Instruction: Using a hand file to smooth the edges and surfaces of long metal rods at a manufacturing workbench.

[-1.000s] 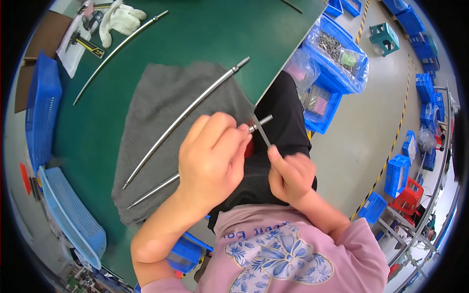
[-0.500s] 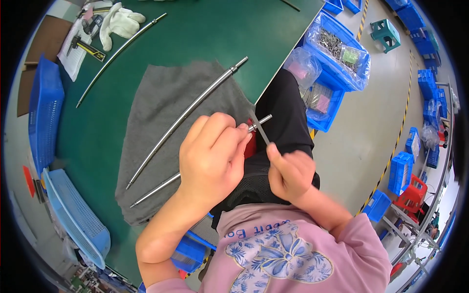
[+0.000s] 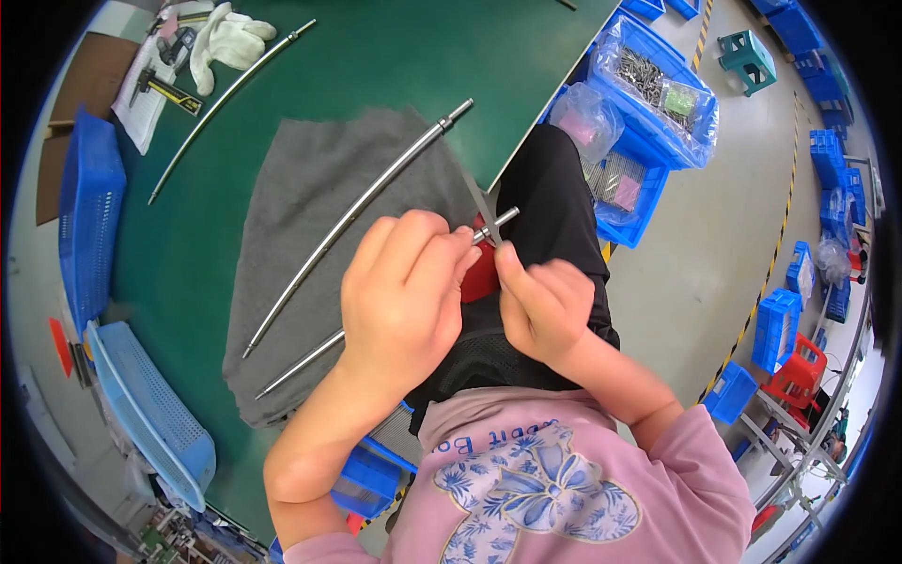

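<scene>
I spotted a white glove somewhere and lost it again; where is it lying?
In the head view the white glove lies at the far left of the green table, beside a sheet of paper and the upper end of a long metal rod.

Bright even overhead light, soft shadows; sharp centre, strong fisheye bending, black vignette at rim.

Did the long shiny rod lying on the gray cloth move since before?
No. The long rod lies across the gray cloth as before, its tip near the green table's edge.
</scene>
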Demonstrator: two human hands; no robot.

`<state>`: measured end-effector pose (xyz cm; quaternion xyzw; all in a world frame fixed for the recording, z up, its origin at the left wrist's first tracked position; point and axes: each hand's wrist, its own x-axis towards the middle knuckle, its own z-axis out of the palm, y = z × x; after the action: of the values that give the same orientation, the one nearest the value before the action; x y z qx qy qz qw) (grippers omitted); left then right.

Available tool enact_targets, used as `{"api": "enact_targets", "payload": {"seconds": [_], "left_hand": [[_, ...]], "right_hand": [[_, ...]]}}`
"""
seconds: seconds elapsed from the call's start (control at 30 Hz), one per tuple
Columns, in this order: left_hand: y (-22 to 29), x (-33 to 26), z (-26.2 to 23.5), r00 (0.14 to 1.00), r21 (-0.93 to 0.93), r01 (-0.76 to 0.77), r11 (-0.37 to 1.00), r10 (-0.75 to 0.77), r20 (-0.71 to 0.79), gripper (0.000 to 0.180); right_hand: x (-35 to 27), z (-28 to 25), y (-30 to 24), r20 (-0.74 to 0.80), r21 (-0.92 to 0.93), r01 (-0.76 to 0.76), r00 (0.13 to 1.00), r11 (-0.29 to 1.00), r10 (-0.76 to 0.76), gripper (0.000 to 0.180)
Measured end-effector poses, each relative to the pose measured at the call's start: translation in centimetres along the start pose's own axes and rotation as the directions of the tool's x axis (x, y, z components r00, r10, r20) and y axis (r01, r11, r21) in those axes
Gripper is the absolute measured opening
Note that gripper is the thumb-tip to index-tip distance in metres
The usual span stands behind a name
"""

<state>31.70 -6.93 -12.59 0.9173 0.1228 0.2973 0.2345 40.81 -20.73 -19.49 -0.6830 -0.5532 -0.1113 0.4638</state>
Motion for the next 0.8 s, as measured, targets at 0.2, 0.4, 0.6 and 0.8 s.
{"api": "enact_targets", "payload": {"seconds": [0.2,0.4,0.6,0.8], "left_hand": [[0.0,0.0,-0.1,1.000,0.010,0.004,1.000,-0.004,0.013,0.021],[-0.1,-0.1,-0.1,1.000,0.000,-0.001,1.000,0.001,0.015,0.021],[0.1,0.0,-0.2,1.000,0.005,0.000,1.000,0.000,0.021,0.020],[0.0,0.0,0.0,1.000,0.029,-0.017,0.999,0.017,-0.003,0.016]], "right_hand": [[1.1,0.1,0.6,0.006,-0.002,0.054,0.998,0.999,-0.054,0.041],[-1.0,0.1,1.4,0.015,-0.064,0.082,0.997,0.995,-0.081,0.043],[-1.3,0.3,1.5,0.013,-0.037,0.082,0.997,0.996,-0.081,0.041],[1.2,0.7,1.0,-0.045,0.008,0.084,0.995,0.996,-0.083,0.040]]}}
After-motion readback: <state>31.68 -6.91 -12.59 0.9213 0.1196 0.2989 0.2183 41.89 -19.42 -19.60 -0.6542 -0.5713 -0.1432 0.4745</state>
